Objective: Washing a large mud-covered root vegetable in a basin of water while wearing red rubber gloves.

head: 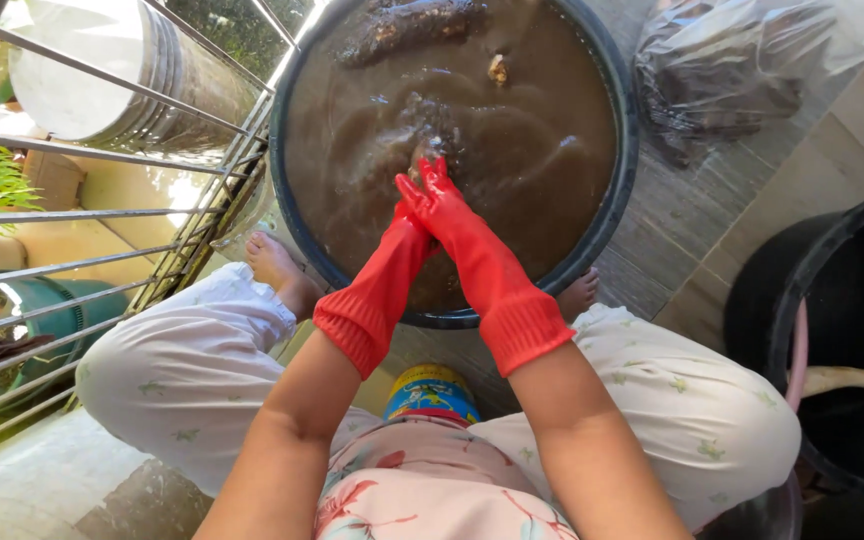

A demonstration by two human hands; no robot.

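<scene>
A seated person leaned over one round dark basin (pixel 624 170) filled nearly to its rim with muddy brown water (pixel 542 200), both forearms sheathed in two long red rubber gloves. The left hand (pixel 414 222) and the right hand (pixel 434 190) met near the middle of the basin, crossed close together and touching, with the right glove lying over the left. The right fingers (pixel 430 172) pointed toward the basin's far edge, held together and roughly straight, their tips at a dark, mud-coated root (pixel 424 125) that broke the surface just beyond them; whether those fingers gripped it could not be told. The left fingers were hidden under the right glove and the churned water, so their state could not be told either. A second long dark root (pixel 407 22) lay at the basin's far edge, and one small pale lump (pixel 498 68) floated close beside it. Beyond the basin's right rim lay one clear plastic bag (pixel 722 75) of dark pieces on the tiled floor. One black bucket (pixel 772 300) stood well apart at the right, with a pale curved piece (pixel 847 380) inside. Two bare feet flanked the basin's near rim, and one blue-and-yellow tin (pixel 432 392) stood between the knees.
</scene>
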